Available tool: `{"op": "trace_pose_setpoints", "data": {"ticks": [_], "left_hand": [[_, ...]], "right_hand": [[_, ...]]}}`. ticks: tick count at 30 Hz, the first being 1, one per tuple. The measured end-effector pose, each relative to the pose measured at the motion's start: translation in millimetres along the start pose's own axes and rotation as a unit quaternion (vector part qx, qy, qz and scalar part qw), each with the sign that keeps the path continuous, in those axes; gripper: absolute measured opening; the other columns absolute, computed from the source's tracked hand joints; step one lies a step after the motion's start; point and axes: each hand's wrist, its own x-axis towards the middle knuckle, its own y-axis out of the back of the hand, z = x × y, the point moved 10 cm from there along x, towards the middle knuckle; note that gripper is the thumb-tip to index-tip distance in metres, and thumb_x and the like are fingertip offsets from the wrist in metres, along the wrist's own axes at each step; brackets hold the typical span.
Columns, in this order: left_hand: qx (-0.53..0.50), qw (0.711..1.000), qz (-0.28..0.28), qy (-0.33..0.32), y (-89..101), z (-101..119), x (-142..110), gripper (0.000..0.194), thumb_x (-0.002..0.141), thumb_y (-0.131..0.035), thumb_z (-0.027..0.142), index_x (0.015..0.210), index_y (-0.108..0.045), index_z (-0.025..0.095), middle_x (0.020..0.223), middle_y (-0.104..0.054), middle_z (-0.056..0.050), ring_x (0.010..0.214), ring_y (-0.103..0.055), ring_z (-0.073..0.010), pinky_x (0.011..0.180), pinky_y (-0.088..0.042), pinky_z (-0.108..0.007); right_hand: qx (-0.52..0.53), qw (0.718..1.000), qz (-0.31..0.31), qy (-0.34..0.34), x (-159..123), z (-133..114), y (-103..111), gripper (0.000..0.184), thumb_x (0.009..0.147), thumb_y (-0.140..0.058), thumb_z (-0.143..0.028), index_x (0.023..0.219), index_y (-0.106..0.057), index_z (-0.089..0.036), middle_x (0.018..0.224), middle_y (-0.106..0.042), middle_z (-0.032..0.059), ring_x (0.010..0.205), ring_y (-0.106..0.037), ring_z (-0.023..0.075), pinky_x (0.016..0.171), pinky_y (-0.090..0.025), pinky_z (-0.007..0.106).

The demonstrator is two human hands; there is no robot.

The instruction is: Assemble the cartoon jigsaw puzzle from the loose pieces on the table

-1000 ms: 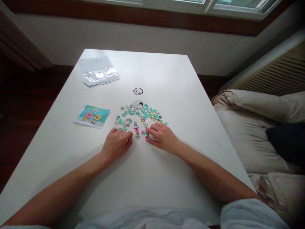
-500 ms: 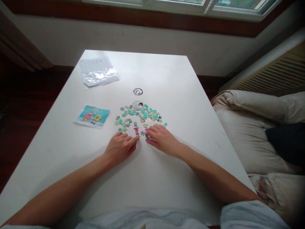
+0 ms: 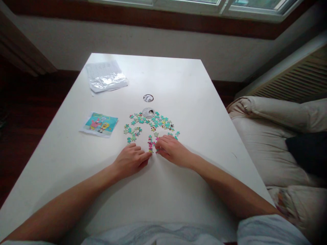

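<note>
On the worktop (image 3: 184,85), the pink puzzle strip (image 3: 150,143) lies between my left grip (image 3: 131,159), fingertip at its near end, and right grip (image 3: 175,149); I cannot tell if either pinches. Likely light, stiff, weak-jointed: I'd hold its long edges.

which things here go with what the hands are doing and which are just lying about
Part of it:
pink jigsaw strip, at the left hand's fingertip
pink jigsaw pieces by the right hand
loose, mostly green jigsaw pieces
cartoon picture sheet, probably the reference

Lying about:
clear plastic bag with papers
round metal cap
dark cloth on the couch
</note>
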Motion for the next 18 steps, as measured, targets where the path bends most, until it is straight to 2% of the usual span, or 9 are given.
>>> {"op": "trace_pose_setpoints", "data": {"ticks": [4, 9, 13, 18], "left_hand": [[-0.014, 1.000, 0.003, -0.007, -1.9, -1, -2, 0.018, 0.102, -0.051, 0.025, 0.109, -0.068, 0.023, 0.072, -0.070, 0.001, 0.068, -0.062, -0.0169, 0.070, -0.034, -0.037], [-0.042, 0.996, 0.064, 0.052, 3.1, -14, -4, 0.017, 0.101, -0.053, 0.024, 0.098, -0.069, 0.023, 0.073, -0.071, 0.001, 0.068, -0.062, -0.0162, 0.071, -0.037, -0.035], [-0.074, 0.986, 0.094, 0.116, 3.4, -24, -3, 0.015, 0.099, -0.057, 0.025, 0.090, -0.069, 0.024, 0.068, -0.068, 0.002, 0.065, -0.060, -0.0157, 0.071, -0.038, -0.034], [-0.096, 0.980, 0.094, 0.144, 2.0, -27, -2, 0.015, 0.099, -0.057, 0.027, 0.093, -0.071, 0.024, 0.068, -0.067, 0.001, 0.065, -0.059, -0.0155, 0.072, -0.039, -0.033]], "right_hand": [[0.121, 0.992, 0.036, -0.022, 1, 8, 4, 0.006, 0.095, -0.062, -0.017, 0.090, -0.063, -0.021, 0.081, -0.066, 0.0009, 0.079, -0.058, 0.0166, 0.079, -0.041, 0.030], [0.247, 0.958, 0.093, -0.110, -1, 33, 4, 0.010, 0.092, -0.062, -0.021, 0.096, -0.071, -0.022, 0.091, -0.075, 0.0015, 0.081, -0.065, 0.0159, 0.072, -0.046, 0.027], [0.278, 0.941, 0.109, -0.158, -3, 42, 0, 0.015, 0.092, -0.065, -0.031, 0.102, -0.072, -0.022, 0.092, -0.077, 0.0016, 0.077, -0.066, 0.0156, 0.067, -0.047, 0.026], [0.282, 0.941, 0.115, -0.149, -2, 35, 1, 0.013, 0.092, -0.067, -0.031, 0.101, -0.072, -0.022, 0.089, -0.077, 0.0014, 0.076, -0.066, 0.0146, 0.065, -0.046, 0.024]]}}
